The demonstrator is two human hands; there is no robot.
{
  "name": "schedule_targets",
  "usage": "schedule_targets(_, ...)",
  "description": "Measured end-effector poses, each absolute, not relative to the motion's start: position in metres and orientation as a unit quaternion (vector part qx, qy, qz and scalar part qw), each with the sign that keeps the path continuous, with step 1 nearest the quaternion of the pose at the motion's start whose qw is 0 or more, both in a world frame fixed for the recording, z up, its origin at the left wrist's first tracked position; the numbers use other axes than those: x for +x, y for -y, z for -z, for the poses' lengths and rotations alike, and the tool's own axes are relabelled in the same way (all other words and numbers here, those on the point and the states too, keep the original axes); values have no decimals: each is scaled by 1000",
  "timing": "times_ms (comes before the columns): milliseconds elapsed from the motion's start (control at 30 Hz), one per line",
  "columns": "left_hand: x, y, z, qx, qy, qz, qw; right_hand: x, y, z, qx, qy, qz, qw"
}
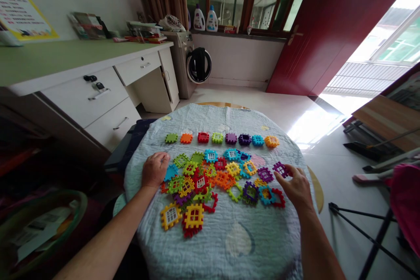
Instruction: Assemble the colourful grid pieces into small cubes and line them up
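a pale cloth (pixel 272 232) covered the round table (pixel 316 192) near a red door (pixel 311 22); the right hand (pixel 298 187) pinched a purple tile (pixel 279 169); the left hand's (pixel 155 170) grip was unclear.

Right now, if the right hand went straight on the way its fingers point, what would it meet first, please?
Likely the purple piece lying just left of the held piece, since the right hand points leftward; its height is unclear, so it might pass above.

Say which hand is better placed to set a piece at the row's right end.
Probably the right hand: it holds a purple piece near that end, while the left hand is farther off, left of the heap.
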State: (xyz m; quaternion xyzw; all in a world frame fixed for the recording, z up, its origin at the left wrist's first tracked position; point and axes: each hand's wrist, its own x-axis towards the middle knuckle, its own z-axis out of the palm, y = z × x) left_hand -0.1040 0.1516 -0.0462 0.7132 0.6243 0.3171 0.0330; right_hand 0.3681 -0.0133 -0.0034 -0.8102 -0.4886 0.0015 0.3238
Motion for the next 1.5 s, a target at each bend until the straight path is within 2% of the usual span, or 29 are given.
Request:
schedule_targets(267,-105,-152,49,712,-628,-314,27,345,1,19,-814,512,-43,270)
schedule_targets(500,-105,-152,47,720,-616,-319,15,332,-10,26,-819,526,-16,229)
schedule_targets(700,-104,-151,47,726,-606,-324,9,336,-20,22,-783,538,-52,307)
schedule_targets(833,-103,-150,46,727,-602,-330,6,343,-30,11,-779,513,6,362)
schedule_targets(933,-103,-150,45,728,-599,-333,8,345,-32,7,-776,527,44,343)
schedule_targets(1067,-103,-149,44,726,-601,-333,10,341,-26,13,-769,568,6,292)
schedule_targets(1333,-101,-147,42,726,-602,-333,8,342,-13,20,-722,619,-92,295)
schedule_targets(1500,-102,-148,43,729,-600,-330,9,348,-10,11,-726,614,-63,302)
